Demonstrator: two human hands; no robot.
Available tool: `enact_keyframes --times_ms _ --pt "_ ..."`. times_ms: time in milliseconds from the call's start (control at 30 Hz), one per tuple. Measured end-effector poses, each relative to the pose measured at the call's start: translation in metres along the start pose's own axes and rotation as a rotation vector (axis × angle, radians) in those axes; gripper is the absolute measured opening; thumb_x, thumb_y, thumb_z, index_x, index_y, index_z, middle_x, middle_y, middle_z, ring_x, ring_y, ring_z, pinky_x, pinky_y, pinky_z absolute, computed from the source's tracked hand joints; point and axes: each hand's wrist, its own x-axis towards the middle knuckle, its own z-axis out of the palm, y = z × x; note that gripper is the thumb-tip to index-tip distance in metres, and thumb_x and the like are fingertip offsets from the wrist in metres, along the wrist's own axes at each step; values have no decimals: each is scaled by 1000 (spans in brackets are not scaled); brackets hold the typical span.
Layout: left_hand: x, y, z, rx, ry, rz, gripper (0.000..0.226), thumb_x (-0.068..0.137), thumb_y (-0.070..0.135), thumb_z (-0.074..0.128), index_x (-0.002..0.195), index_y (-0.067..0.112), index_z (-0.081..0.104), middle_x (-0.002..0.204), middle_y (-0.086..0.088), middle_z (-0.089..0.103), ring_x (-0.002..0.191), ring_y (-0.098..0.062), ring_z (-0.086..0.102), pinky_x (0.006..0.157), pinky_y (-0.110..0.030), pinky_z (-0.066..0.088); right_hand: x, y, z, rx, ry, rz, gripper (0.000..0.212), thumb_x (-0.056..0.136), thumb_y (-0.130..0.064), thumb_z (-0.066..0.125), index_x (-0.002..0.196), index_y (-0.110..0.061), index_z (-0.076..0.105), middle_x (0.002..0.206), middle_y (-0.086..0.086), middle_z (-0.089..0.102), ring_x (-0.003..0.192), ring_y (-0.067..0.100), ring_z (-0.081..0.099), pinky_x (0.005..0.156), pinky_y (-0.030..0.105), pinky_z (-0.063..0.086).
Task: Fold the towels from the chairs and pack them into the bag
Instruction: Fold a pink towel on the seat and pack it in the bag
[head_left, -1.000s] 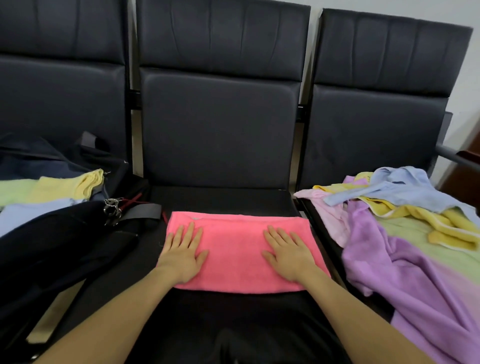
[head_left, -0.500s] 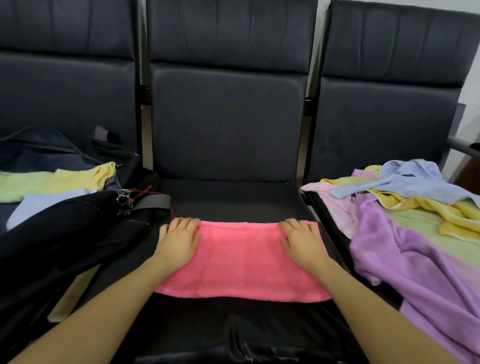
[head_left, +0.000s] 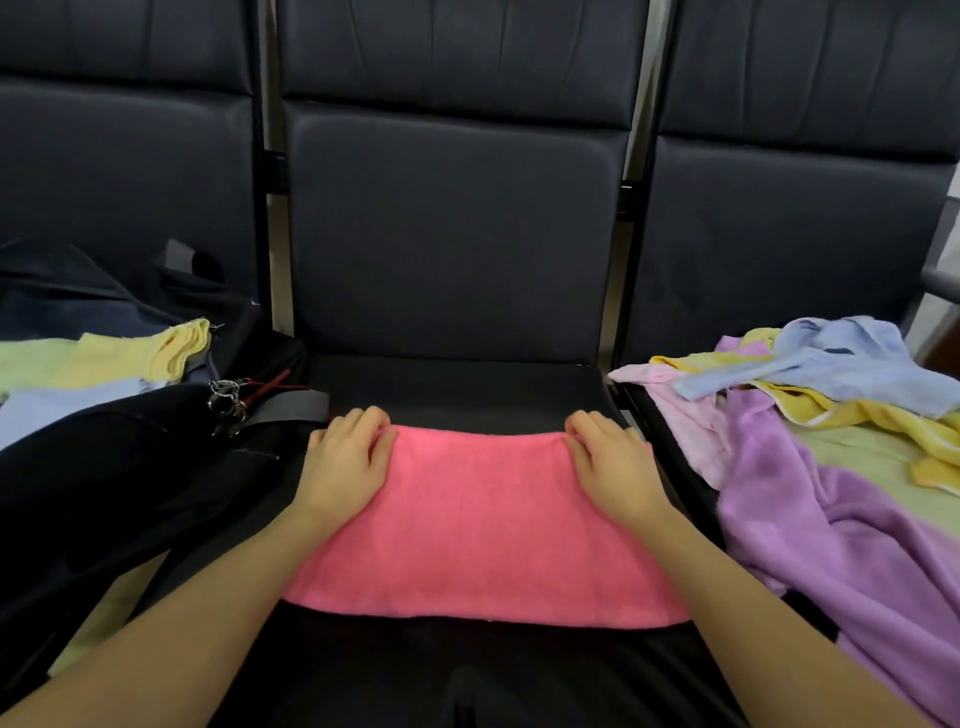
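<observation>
— Where's the pink towel (head_left: 483, 525)?

— It lies folded into a wide band across the seat of the middle chair (head_left: 452, 395), right in front of me.

— And your hands?

— My left hand (head_left: 345, 460) sits on its far left corner, fingers curled over the far edge and gripping the cloth. My right hand (head_left: 610, 462) does the same on the far right corner; the fabric bunches a little under those fingers.

— Where's the bag (head_left: 104, 467)?

— On the chair to my left, black, lying open beside the towel. Folded towels show inside it: a yellow one (head_left: 140, 353), a green one (head_left: 31, 361) and a pale blue one (head_left: 67, 402). A bunch of metal key rings (head_left: 226, 400) hangs at its near edge.

— What about the other side?

— On the right chair lies a loose heap: a purple towel (head_left: 831, 519), a blue towel (head_left: 831, 369), plus yellow, light pink and green ones underneath.
</observation>
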Motion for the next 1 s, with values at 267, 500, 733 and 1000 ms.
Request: enact_keyframes --times_ms 267,500,733,1000 --pt "8 9 17 301 -120 -73 37 78 18 72 113 8 64 114 -21 60 107 -42 55 87 -56 42 6 -10 18 -226 0 46 25 65 -7 67 88 -16 68 96 7 65 80 30 63 69 41 49" --pt "-21 21 10 375 -376 89 72 85 51 14 134 19 54 147 -9 43 136 -31 38 110 -51 28 -14 -33 21 -110 -353 -40 55 94 -41 22 141 -20 41 147 5 38 130 25 40 105 36 30" --pt "-49 11 1 407 -665 -7 98 58 67 -24 149 30 -16 157 -3 -24 144 -23 -23 112 -52 -16 -34 -28 22 -227 -574 -47 109 53 -75 -29 151 -32 -9 159 -6 -16 147 16 -13 114 45 -14" --pt "-56 17 -16 426 -294 -150 73 84 55 18 133 16 55 117 -30 57 103 -44 57 88 -53 45 -35 -33 18 -171 -555 -61 99 63 -67 -16 153 -30 8 161 -7 -4 148 12 -3 117 42 -6"
